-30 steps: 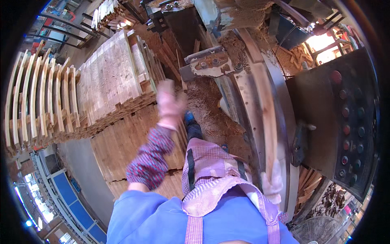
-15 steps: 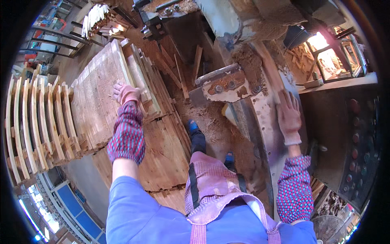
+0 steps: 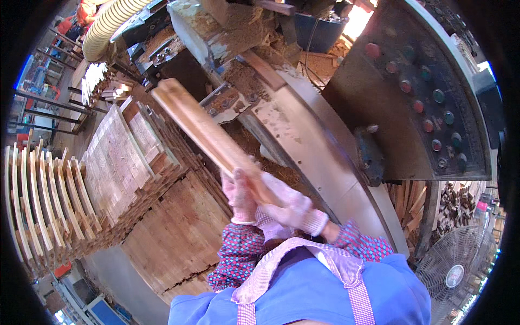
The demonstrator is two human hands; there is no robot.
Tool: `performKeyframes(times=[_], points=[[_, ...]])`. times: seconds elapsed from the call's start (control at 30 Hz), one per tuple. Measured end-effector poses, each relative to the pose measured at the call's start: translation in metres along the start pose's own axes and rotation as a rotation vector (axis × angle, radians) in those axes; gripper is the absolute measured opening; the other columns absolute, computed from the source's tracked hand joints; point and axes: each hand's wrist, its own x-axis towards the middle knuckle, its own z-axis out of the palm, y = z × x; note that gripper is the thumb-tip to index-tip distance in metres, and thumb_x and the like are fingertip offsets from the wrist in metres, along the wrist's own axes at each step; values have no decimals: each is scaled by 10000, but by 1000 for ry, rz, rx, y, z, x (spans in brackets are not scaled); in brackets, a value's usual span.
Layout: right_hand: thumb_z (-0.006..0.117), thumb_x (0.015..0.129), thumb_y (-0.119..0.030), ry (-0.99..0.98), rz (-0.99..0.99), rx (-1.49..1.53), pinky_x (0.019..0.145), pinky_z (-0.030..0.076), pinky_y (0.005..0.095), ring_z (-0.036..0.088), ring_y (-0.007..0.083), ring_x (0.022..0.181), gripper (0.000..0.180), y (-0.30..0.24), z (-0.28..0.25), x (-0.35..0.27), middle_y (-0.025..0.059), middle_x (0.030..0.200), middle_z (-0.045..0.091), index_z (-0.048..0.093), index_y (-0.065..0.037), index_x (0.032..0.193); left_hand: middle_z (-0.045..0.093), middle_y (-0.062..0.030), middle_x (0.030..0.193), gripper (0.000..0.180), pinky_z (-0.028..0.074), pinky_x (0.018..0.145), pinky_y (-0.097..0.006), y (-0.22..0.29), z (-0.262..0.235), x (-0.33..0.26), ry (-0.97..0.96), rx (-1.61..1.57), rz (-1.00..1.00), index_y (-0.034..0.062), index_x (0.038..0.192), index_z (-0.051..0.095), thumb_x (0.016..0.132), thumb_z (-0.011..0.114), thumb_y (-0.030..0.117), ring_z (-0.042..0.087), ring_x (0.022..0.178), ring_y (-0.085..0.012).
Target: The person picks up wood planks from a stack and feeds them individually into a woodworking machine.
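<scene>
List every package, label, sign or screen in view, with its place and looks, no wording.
No packages or screens show.
Control panel: upper right, on the machine; a dark slanted metal plate with round red and green buttons.
Pink tag: far right edge, below the panel; small, too blurred to tell what it is.
Both gloved hands grip a wooden plank, bare of labels.

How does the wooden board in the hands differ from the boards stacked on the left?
The held board is single, tilted and lifted off everything; the stacked boards lie flat in layered piles. Left hand and right hand grip the held board; nothing touches the stacked boards. Both are pale, bare wood.
</scene>
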Motion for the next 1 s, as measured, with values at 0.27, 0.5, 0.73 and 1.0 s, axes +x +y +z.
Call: performKeyframes(times=[0.27,0.5,0.73,1.0], points=[[656,815,-137,234,114,-909,1002,463,520,580,413,1183,557,71,-94,-140,288,1301,556,530,18,1335,587,-119,1228,471,557,926,-422,-28,15,-4,7,18,-45,61,1364,425,962,637,184,632,1086,-251],[540,919,-190,212,-103,-1159,1075,387,414,505,319,1264,436,121,-105,84,140,1390,532,545,-63,1336,574,-125,1248,433,533,965,-382,-16,1,4,18,10,-78,32,1357,425,966,605,87,630,1083,-231],[568,929,-178,345,-234,-724,1027,444,421,528,350,1232,411,95,-104,157,165,1325,568,555,-61,1323,580,-107,1246,560,511,972,-380,-47,23,20,2,-64,137,49,1359,429,923,705,265,617,1078,-213],[748,822,-192,7,118,-302,1089,415,390,494,341,1319,781,12,-61,-31,219,1454,465,367,-5,1478,404,-152,1502,730,282,1160,-371,-50,5,-17,-453,272,56,-49,1505,258,984,599,330,368,1402,-257]])
